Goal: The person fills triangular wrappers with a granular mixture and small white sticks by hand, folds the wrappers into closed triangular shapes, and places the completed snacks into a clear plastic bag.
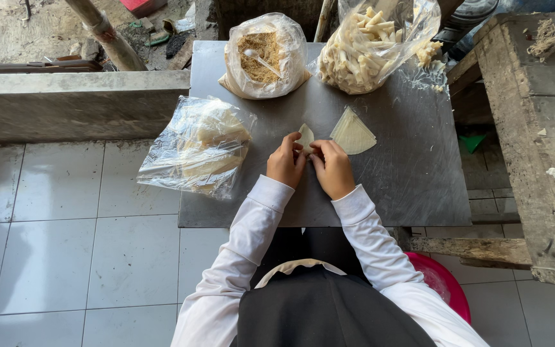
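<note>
My left hand (285,160) and right hand (333,168) pinch a small folded wrapper (305,136) — fingers closed on it — above the grey table (380,186)

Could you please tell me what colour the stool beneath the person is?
The stool is bright pink-red, seen at its rim in the head view.

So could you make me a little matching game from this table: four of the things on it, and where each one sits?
Things:
1. bag of brown crumbs with a spoon
2. bag of pale rolled sticks
3. bag of flat wrappers
4. loose triangular wrapper

Places:
A. near left edge of the table, overhanging it
B. far right of the table
C. lying just right of the hands
D. far side, left of the other far bag

Pairs: 1-D, 2-B, 3-A, 4-C
</note>
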